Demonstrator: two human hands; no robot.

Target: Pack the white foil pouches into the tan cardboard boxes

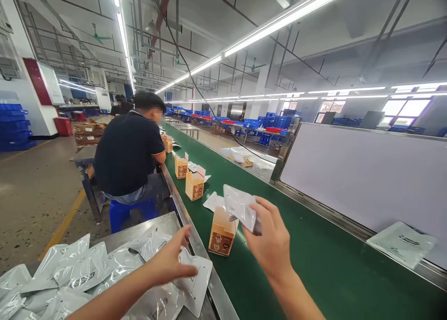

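My right hand (270, 236) is closed on a silvery-white plastic pouch (238, 205), held above the green conveyor belt (293, 273). Just below and left of that pouch stands an open-topped orange-brown carton (221, 234), its upper part partly covered by the pouch. My left hand (174, 259) hovers with fingers apart over a heap of similar pouches (84, 269) on a metal tray (167, 223); nothing shows in its grasp. Another white pouch (213, 201) lies flat on the belt behind the carton.
Farther along the belt stand more open cartons (194, 183). A person in a dark shirt (127, 152) sits on a blue stool (134, 213) at the belt's left side. On the right, a flat pouch (402, 243) leans by a white panel (366, 180). Metal edging (218, 283) borders the belt.
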